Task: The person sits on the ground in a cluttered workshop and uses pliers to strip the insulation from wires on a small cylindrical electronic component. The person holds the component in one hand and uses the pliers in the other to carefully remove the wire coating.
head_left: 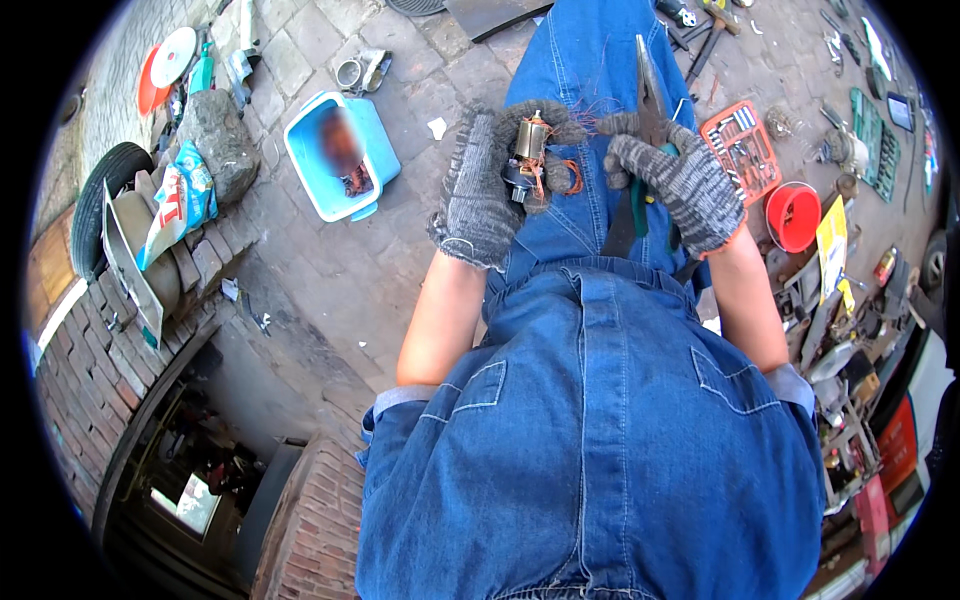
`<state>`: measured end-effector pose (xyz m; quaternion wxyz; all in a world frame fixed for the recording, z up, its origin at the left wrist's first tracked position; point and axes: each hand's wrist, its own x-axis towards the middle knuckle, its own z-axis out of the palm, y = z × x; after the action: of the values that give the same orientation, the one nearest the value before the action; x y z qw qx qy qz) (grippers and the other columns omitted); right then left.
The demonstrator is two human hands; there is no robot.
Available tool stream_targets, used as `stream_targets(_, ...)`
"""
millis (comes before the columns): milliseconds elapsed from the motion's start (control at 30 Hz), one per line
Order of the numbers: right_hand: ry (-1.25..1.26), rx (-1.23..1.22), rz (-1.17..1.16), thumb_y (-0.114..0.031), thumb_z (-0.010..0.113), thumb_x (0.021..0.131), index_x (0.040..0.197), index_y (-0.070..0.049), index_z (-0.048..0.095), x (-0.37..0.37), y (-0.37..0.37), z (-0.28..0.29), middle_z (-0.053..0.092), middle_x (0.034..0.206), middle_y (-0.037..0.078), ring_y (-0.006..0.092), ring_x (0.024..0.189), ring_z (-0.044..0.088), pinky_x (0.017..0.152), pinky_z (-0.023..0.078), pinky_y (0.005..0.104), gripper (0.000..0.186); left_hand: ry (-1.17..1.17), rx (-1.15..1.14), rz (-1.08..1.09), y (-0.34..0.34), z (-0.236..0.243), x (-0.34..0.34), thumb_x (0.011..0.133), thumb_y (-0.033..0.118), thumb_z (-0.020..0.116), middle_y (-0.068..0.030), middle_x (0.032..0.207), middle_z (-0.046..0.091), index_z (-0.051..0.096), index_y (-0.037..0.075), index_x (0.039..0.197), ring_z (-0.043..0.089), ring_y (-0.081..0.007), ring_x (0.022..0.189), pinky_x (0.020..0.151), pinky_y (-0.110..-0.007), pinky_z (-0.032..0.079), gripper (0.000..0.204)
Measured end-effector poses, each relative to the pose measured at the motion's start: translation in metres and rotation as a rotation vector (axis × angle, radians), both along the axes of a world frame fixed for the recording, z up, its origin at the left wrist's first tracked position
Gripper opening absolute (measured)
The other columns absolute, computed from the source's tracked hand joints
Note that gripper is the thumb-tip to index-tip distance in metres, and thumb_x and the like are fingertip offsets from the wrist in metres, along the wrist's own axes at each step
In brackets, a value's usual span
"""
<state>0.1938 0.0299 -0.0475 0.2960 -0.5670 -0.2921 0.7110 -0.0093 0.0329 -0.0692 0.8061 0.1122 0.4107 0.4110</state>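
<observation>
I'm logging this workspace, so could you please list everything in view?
motor core: one, metal with copper wire, in left hand
pliers: one, dark, green handles, in right hand
tub: one, blue, on paving at left
bucket: one, red, at right
tool tray: one, orange, at right
tyre: one, black, far left
sack: one, white and blue, beside tyre
denim overalls: blue, on the person
left hand: grey knit glove, grip shut on motor core
right hand: grey knit glove, grip shut on pliers
</observation>
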Motion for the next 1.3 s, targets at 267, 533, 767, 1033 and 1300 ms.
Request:
stream_targets(267,0.068,-0.013,0.229,-0.016,0.063,0.081,0.107,0.002,0.055,0.005,-0.008,0.038,0.063,0.09,0.009,0.017,0.085,0.06,0.076,0.048,0.0284,0.032,-0.053,0.064,0.034,-0.003,-0.002,-0.001,0.092,0.029,0.038,-0.0205,0.106,0.058,0.047,-0.001,0.119,0.062,-0.0254,0.085,0.065,-0.035,0.054,0.041)
stream_targets(533,0.418,-0.279,0.247,-0.007,0.067,0.076,0.119,0.0,0.046,0.007,-0.037,0.031,0.058,0.11,0.015,0.0226,0.103,0.056,0.088,0.047,0.0321,0.048,-0.098,0.071,0.132,-0.003,0.004,-0.002,0.088,0.018,0.046,-0.0226,0.11,0.054,0.045,-0.002,0.12,0.057,-0.0357,0.098,0.08,-0.044,0.051,0.037)
stream_targets(767,0.376,-0.267,0.364,-0.008,0.065,0.079,0.116,0.0,0.049,0.007,-0.049,0.032,0.063,0.1,0.012,0.0193,0.097,0.059,0.086,0.046,0.0295,0.042,-0.059,0.034,0.166,-0.006,0.008,-0.001,0.088,0.018,0.047,-0.023,0.11,0.055,0.045,-0.002,0.12,0.056,-0.0374,0.1,0.082,-0.046,0.05,0.037)
stream_targets(1033,0.153,-0.288,0.493,-0.014,0.062,0.083,0.106,0.0,0.054,0.0,-0.035,0.054,0.063,0.079,0.006,0.0104,0.062,0.059,0.052,0.048,0.0218,0.028,-0.083,0.084,0.113,-0.004,0.023,-0.002,0.089,0.016,0.047,-0.0176,0.107,0.058,0.046,-0.001,0.12,0.059,-0.0267,0.096,0.082,-0.04,0.052,0.035)
stream_targets(1300,-0.317,-0.037,0.658,-0.012,0.061,0.082,0.11,-0.001,0.053,0.007,-0.017,0.07,0.06,0.085,0.008,0.0109,0.065,0.058,0.058,0.048,0.0261,0.031,-0.106,0.074,0.124,-0.006,0.022,-0.008,0.089,0.023,0.048,-0.0187,0.102,0.059,0.045,-0.003,0.12,0.06,-0.0292,0.094,0.081,-0.042,0.053,0.041)
